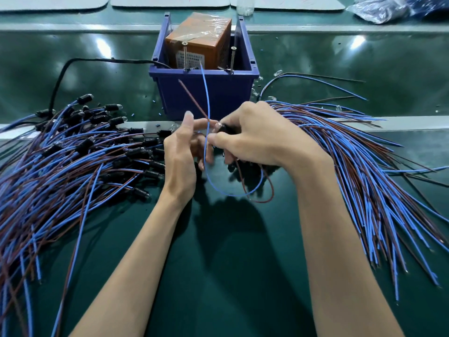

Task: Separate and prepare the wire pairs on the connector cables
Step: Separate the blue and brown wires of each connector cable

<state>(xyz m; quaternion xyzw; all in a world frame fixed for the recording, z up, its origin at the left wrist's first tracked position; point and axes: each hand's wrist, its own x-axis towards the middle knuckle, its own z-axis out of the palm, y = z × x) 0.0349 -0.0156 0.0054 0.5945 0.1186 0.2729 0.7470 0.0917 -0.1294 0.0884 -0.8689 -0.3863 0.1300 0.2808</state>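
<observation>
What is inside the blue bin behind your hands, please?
Inside the blue bin stands an orange box wrapped in clear tape, with two screws upright at the bin's front rim. The bin's wall hides the box's lower part and the bin's floor.

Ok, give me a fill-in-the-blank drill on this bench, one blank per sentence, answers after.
1. The orange box sits inside a ____ bin.
2. Between the hands, one brown wire and one ____ wire point up toward the bin.
3. The pile with black connectors showing lies on the person's ____ side.
4. Two ____ stand upright at the bin's front rim.

Answers: blue; blue; left; screws
</observation>
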